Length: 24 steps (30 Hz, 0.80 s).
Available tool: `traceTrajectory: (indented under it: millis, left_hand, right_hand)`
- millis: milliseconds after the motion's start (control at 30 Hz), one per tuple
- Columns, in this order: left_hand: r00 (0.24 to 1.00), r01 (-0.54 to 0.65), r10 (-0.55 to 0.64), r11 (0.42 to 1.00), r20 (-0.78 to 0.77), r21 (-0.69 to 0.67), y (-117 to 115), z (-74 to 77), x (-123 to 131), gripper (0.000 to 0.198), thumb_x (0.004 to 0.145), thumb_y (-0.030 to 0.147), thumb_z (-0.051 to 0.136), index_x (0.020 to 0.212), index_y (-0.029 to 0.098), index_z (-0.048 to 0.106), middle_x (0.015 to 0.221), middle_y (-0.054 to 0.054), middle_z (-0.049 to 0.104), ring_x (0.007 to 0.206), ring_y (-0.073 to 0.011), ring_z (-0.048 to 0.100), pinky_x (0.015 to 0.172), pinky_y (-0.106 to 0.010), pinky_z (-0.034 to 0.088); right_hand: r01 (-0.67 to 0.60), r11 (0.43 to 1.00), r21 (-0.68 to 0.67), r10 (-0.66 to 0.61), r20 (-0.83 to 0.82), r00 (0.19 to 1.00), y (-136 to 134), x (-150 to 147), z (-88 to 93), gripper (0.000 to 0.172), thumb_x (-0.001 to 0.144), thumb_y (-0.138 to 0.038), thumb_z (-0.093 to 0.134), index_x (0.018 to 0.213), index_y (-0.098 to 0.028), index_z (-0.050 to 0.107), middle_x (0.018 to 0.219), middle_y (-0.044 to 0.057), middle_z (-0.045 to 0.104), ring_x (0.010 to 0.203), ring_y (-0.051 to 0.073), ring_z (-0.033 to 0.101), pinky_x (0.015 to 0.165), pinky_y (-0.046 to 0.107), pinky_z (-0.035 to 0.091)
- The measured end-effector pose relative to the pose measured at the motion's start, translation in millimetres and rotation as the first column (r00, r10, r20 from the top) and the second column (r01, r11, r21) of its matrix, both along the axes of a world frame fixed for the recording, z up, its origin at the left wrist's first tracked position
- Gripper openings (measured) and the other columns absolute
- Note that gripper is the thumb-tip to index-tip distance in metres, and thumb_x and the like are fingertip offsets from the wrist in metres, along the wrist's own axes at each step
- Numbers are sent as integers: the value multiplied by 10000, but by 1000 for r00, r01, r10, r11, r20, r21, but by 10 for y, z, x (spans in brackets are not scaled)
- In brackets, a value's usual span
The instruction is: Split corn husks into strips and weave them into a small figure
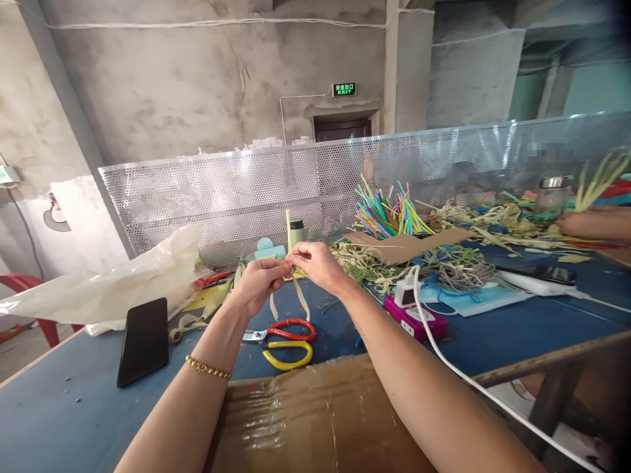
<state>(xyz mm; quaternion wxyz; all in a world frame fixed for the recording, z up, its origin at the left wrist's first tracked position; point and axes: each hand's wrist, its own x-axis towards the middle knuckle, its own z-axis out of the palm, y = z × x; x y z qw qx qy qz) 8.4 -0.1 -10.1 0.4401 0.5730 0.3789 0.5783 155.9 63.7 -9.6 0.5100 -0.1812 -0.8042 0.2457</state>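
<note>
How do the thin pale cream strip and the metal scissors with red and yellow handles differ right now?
- State: the pale cream strip is pinched between the left hand and right hand; the scissors are held by neither.
- Pose: the strip's upper end stands nearly upright; the scissors lie flat on the blue tabletop.
- Colour: strip plain cream; scissors red, yellow and silvery.
Shared: both sit in front of the person.

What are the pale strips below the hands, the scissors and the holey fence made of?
Pale strips: maybe dried leaf or paper; flat, dull, curved, hard to tell. Scissors: shiny grey blades look metal; smooth red and yellow handles, likely plastic-covered. Holey fence: likely metal, silvery, with neat tiny holes.
</note>
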Motion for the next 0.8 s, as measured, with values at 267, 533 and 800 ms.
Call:
traceTrajectory:
  millis: [267, 533, 800]
  left_hand:
    - [998, 0, 2, 1000, 55, -28, -4, -20, 65, 173, 551, 190, 825, 601, 98, 688, 562, -3, 519, 493, -44, 347, 471, -228, 212]
    - [1000, 1, -1, 1000, -6, -22, -63, 10, 127, 167, 568, 137, 773, 503, 117, 621, 497, 21, 467, 465, -45, 345, 464, -236, 211]
    - [998, 61, -61, 995, -3, -76, -51, 2, 87, 155, 619, 198, 787, 582, 95, 677, 569, -27, 546, 476, -50, 383, 462, -241, 236]
  right_hand:
    - [-32, 999, 10, 32, -44, 998, -29, -9, 8, 180, 780, -286, 664, 685, -133, 648, 668, 2, 568, 634, 113, 488, 613, 264, 393]
    - [62, 996, 57, -57, -88, 994, -91, -51, 32, 159, 771, -228, 666, 636, -146, 643, 662, -9, 528, 614, 104, 470, 602, 265, 387]
    - [34, 984, -176, -39, -25, 999, -46, -45, -9, 187, 783, -283, 638, 716, -111, 663, 628, 17, 594, 581, 110, 493, 545, 243, 390]
